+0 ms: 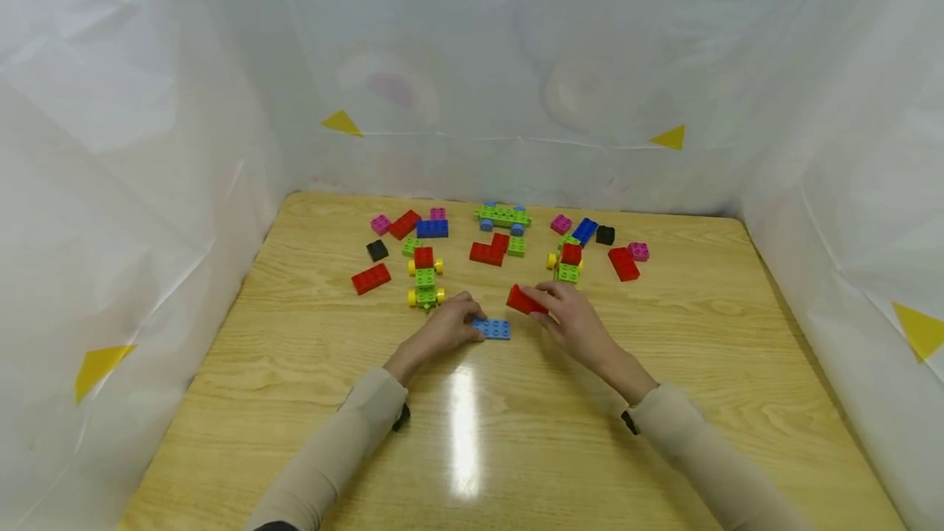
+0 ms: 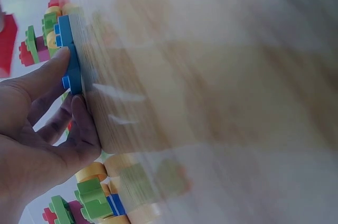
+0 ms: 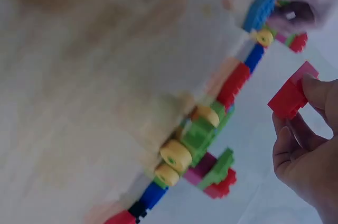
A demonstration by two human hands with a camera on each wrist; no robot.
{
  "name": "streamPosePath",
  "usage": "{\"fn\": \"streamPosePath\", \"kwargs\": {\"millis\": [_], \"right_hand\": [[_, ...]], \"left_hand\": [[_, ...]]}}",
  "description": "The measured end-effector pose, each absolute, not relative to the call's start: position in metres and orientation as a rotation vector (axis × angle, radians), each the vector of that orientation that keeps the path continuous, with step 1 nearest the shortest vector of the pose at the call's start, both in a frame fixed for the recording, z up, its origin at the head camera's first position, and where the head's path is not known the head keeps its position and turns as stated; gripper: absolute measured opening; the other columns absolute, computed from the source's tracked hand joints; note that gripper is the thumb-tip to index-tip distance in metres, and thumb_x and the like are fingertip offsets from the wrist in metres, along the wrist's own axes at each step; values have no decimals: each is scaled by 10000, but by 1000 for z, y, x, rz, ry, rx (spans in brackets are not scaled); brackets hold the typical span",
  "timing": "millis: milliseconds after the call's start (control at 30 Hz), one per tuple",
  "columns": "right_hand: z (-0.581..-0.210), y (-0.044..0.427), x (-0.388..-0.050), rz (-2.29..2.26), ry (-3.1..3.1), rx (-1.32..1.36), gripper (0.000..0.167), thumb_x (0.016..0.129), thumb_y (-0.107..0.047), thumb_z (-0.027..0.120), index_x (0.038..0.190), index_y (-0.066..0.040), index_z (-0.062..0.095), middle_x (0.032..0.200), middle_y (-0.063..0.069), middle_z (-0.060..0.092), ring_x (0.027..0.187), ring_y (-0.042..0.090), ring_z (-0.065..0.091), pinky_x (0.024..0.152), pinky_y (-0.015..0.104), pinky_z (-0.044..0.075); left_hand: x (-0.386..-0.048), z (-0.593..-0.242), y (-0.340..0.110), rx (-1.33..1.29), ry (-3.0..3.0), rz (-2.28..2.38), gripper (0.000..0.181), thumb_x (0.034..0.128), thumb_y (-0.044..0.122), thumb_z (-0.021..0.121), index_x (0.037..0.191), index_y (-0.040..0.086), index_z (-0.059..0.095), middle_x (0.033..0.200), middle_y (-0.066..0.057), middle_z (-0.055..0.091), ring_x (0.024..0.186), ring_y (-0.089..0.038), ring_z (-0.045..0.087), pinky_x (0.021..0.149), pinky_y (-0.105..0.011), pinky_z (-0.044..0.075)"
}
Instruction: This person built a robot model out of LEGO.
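The left hand [image 1: 448, 323] pinches a light-blue eight-stud brick [image 1: 496, 329] on the table [image 1: 560, 457]. To that brick's right, the right hand [image 1: 577, 324] pinches a raised red brick [image 1: 522, 300]. Well beyond the light-blue brick stands a green, blue-wheeled car base [image 1: 503, 215].

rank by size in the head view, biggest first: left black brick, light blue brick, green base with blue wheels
1. Green base with blue wheels
2. Light blue brick, partly covered by the left hand
3. Left black brick
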State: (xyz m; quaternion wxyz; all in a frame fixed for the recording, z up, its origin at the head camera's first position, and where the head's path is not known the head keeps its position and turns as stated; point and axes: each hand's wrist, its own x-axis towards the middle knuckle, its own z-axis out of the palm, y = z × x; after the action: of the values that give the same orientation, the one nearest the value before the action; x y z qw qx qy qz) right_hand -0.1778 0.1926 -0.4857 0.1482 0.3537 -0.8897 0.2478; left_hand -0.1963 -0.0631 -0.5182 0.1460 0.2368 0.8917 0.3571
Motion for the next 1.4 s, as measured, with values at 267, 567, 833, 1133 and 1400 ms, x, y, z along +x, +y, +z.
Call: {"fn": "streamPosePath", "kwargs": {"millis": [267,567,833,1133,1400], "right_hand": [[-511,178,-173,591,-2626,1207,456,860,-86,722,1298,-156,619,1156,60,614,1005,238,548,879,421,468],[-515,174,-173,530,-2668,1216,417,881,-99,703,1288,-156,632,1133,49,621,977,223,530,846,400,450],[-512,171,-176,458,-2707,1223,429,886,-83,693,1300,-173,626,1142,43,619,979,217,523,838,391,449],[-506,166,-174,371,-2743,1215,390,865,-74,713,1245,-148,667,1102,55,633,954,233,534,816,396,458],[-500,164,-174,356,-2763,1216,406,843,-59,733,1235,-148,674,1075,50,636,920,228,530,770,377,464]], "left_hand": [[-195,-518,-63,685,2585,1024,233,835,143,762,1047,66,702,950,-31,558,847,-140,513,781,-301,452],[-194,-516,-65,685,2572,1045,230,836,145,760,1043,63,700,950,-26,551,860,-151,515,797,-304,456],[-194,-516,-64,696,2586,1038,229,831,138,764,1036,59,699,948,-29,552,863,-155,524,799,-313,460],[-193,-515,-65,700,2596,1020,225,830,136,764,1032,60,702,958,-38,561,870,-158,527,810,-319,462],[-193,-516,-65,708,2592,1042,230,825,131,767,1032,55,701,956,-41,558,864,-163,522,806,-322,460]]}}
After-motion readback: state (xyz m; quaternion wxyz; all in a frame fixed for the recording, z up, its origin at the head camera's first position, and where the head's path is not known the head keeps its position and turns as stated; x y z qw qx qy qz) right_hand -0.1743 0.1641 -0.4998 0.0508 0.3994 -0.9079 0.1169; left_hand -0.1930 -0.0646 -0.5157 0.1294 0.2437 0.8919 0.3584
